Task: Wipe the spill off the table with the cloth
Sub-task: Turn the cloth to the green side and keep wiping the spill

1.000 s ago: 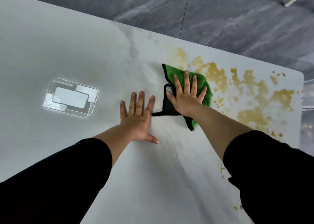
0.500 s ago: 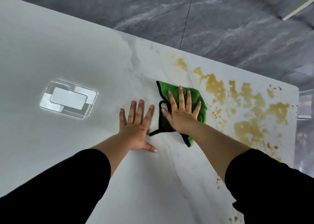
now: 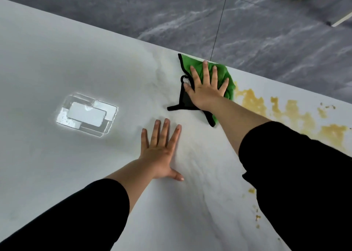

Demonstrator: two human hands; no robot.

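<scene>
White marble-look worktop (image 3: 57,51), smooth, faint grey veining, glossy. Toward its left side a bright rectangular glare patch (image 3: 86,114) with rounded corners, a reflection on the surface. Left hand (image 3: 161,153) lies palm down near the worktop middle, fingers spread and flat, grip open, holding nothing; black sleeve (image 3: 76,216) covers the forearm. Beyond it, at the far edge of the worktop, the green cloth (image 3: 222,75), soft microfibre with black edging and a dark underside folded out, crumpled into a rough diamond. Right hand (image 3: 206,88) is pressed flat on top of the cloth, fingers splayed, grip open, not pinching it. Just right of the cloth, the spill (image 3: 289,115): yellow-brown, blotchy, irregular patches and small specks running toward the right edge of the worktop. Dark grey marbled floor (image 3: 266,32) behind.
</scene>
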